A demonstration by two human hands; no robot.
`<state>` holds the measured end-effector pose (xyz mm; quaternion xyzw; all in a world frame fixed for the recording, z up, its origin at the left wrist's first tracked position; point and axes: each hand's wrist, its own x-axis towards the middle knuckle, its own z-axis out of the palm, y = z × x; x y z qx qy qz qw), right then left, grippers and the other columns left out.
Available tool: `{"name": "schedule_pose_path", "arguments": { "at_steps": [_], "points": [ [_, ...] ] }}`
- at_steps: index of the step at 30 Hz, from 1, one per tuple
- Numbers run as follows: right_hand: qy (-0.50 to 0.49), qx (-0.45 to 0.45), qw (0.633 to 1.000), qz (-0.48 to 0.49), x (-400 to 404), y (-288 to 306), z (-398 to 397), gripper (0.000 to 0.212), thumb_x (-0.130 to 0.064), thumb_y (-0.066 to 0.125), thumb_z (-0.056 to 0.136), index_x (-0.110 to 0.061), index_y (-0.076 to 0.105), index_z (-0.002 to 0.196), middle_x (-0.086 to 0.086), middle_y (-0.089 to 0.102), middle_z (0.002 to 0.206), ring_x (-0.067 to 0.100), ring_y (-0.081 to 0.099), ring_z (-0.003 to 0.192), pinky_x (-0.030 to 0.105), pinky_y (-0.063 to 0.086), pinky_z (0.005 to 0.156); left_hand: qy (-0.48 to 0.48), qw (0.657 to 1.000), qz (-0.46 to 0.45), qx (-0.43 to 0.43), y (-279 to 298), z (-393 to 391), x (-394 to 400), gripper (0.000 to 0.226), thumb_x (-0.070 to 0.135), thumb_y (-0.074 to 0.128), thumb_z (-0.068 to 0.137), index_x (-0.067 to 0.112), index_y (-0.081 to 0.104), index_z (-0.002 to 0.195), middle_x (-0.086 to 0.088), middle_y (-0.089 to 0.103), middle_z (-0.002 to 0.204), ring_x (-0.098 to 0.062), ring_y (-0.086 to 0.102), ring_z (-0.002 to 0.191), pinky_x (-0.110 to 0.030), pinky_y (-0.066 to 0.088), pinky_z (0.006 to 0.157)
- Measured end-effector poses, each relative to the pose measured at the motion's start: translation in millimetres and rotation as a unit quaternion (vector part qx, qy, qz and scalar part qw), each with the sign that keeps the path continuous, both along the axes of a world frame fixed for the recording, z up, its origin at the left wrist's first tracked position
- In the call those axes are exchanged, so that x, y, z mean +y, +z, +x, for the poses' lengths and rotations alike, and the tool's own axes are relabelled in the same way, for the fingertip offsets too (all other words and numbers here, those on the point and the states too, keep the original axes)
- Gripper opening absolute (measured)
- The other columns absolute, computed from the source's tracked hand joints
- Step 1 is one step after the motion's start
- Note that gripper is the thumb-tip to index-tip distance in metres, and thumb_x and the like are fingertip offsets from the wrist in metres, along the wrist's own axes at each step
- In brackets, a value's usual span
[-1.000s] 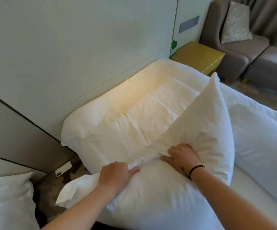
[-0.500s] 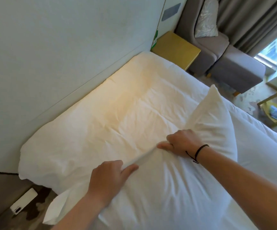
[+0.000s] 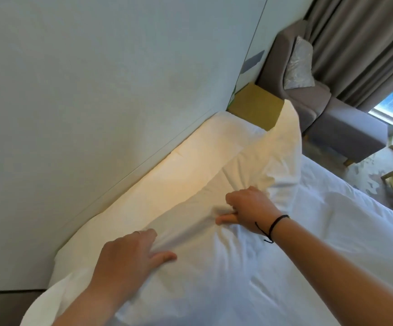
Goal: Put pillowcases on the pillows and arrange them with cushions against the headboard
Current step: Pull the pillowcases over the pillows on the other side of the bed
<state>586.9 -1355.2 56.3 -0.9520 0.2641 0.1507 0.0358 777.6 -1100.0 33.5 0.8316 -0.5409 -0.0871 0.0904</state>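
The left hand [image 3: 129,255] grips the near edge of the white pillow [image 3: 214,267], fingers curled into a fold of its case and thumb lying along the cloth. To its right the right hand [image 3: 249,210], a black cord at the wrist, clutches a bunched fold near the pillow's middle. The pillow lies tilted on a second white pillow [image 3: 179,168] resting flat against the headboard [image 3: 96,102]; its far corner stands up, creased. On the armchair [image 3: 308,90] sits a silvery cushion [image 3: 298,64].
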Motion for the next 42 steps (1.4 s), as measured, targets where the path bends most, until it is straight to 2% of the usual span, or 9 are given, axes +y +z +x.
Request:
{"name": "schedule_pose_path", "arguments": {
  "at_steps": [5, 12, 17, 24, 28, 32, 36, 39, 42],
  "points": [
    [0.089, -0.009, 0.996, 0.017, -16.3, -31.1, -7.4, 0.036, -0.051, 0.062, 0.087, -0.026, 0.055, 0.112, -0.007, 0.058, 0.109, 0.019, 0.052, 0.103, 0.030, 0.033, 0.095, 0.075, 0.995, 0.068, 0.013, -14.7, -17.6, 34.0, 0.076, 0.091, 0.020, 0.068, 0.043, 0.043, 0.122, 0.020, 0.058, 0.106, -0.007, 0.058, 0.097, -0.028, 0.039, 0.066],
    [0.113, 0.010, 0.993, -0.017, -24.8, -27.9, 0.4, 0.031, -0.034, 0.058, 0.092, -0.027, 0.056, 0.123, -0.009, 0.068, 0.109, 0.017, 0.055, 0.101, 0.021, 0.026, 0.078, 0.189, 0.965, 0.128, 0.126, 5.2, -7.3, 76.7, 0.057, 0.079, 0.040, 0.080, 0.041, 0.047, 0.121, 0.021, 0.053, 0.100, -0.005, 0.053, 0.091, -0.027, 0.046, 0.072],
    [0.090, 0.031, 0.994, -0.059, -20.2, -20.7, 1.8, 0.030, -0.007, 0.044, 0.088, -0.026, 0.063, 0.100, -0.008, 0.067, 0.095, 0.021, 0.057, 0.092, 0.026, 0.029, 0.068, 0.176, 0.969, 0.098, 0.141, 13.3, -11.9, 83.1, 0.028, 0.055, 0.048, 0.093, 0.039, 0.052, 0.115, 0.019, 0.057, 0.094, -0.003, 0.056, 0.088, -0.027, 0.049, 0.075],
    [0.019, 0.016, 0.995, -0.100, -34.4, -12.6, 3.2, 0.022, -0.009, 0.045, 0.087, -0.024, 0.059, 0.095, -0.004, 0.066, 0.092, 0.023, 0.062, 0.079, 0.030, 0.037, 0.060, 0.186, 0.981, 0.015, 0.054, 16.9, -4.1, 51.6, 0.019, 0.041, 0.044, 0.094, 0.040, 0.058, 0.108, 0.014, 0.057, 0.087, -0.013, 0.057, 0.085, -0.031, 0.047, 0.069],
    [-0.057, -0.025, 0.992, -0.106, -63.3, 21.5, 35.2, 0.014, -0.016, 0.048, 0.087, -0.028, 0.056, 0.087, -0.004, 0.066, 0.089, 0.021, 0.063, 0.080, 0.029, 0.041, 0.060, 0.181, 0.980, -0.080, 0.028, 47.5, 30.0, 12.8, 0.013, 0.020, 0.070, 0.081, 0.030, 0.071, 0.089, 0.007, 0.043, 0.056, -0.025, 0.050, 0.058, -0.030, 0.036, 0.052],
    [-0.104, -0.056, 0.986, -0.115, -100.6, 75.5, 82.0, 0.015, -0.019, 0.051, 0.089, -0.028, 0.063, 0.090, -0.004, 0.068, 0.091, 0.023, 0.064, 0.085, 0.033, 0.050, 0.071, 0.080, 0.981, -0.176, -0.002, 79.0, 67.9, -20.0, 0.033, 0.009, 0.091, 0.053, 0.022, 0.077, 0.080, 0.008, 0.063, 0.057, -0.019, 0.058, 0.042, -0.026, 0.043, 0.039],
    [-0.099, -0.156, 0.972, -0.145, -131.3, 111.1, 132.0, 0.019, -0.013, 0.057, 0.089, -0.022, 0.072, 0.096, 0.002, 0.070, 0.092, 0.030, 0.064, 0.089, 0.043, 0.053, 0.076, 0.049, 0.966, -0.252, -0.036, 88.3, 116.5, -37.2, 0.020, 0.023, 0.056, 0.077, 0.029, 0.074, 0.084, 0.009, 0.061, 0.059, -0.022, 0.057, 0.044, -0.027, 0.041, 0.038],
    [-0.102, -0.174, 0.969, -0.144, -147.8, 107.9, 176.8, 0.020, -0.010, 0.057, 0.089, -0.019, 0.069, 0.101, 0.006, 0.068, 0.103, 0.032, 0.057, 0.105, 0.040, 0.042, 0.088, 0.084, 0.978, -0.181, -0.061, 68.6, 158.0, -54.2, 0.015, 0.025, 0.052, 0.079, 0.034, 0.063, 0.080, 0.007, 0.056, 0.059, -0.023, 0.059, 0.049, -0.026, 0.038, 0.041],
    [-0.172, -0.108, 0.973, -0.106, -141.3, 73.2, 213.9, 0.046, -0.034, 0.053, 0.097, -0.031, 0.043, 0.142, 0.001, 0.033, 0.154, 0.023, 0.030, 0.140, 0.055, 0.023, 0.111, 0.121, 0.992, -0.011, -0.013, 23.5, 200.6, -80.8, 0.014, 0.034, 0.040, 0.095, 0.034, 0.053, 0.099, 0.009, 0.065, 0.089, -0.018, 0.067, 0.086, -0.031, 0.047, 0.064]
  ]
}}
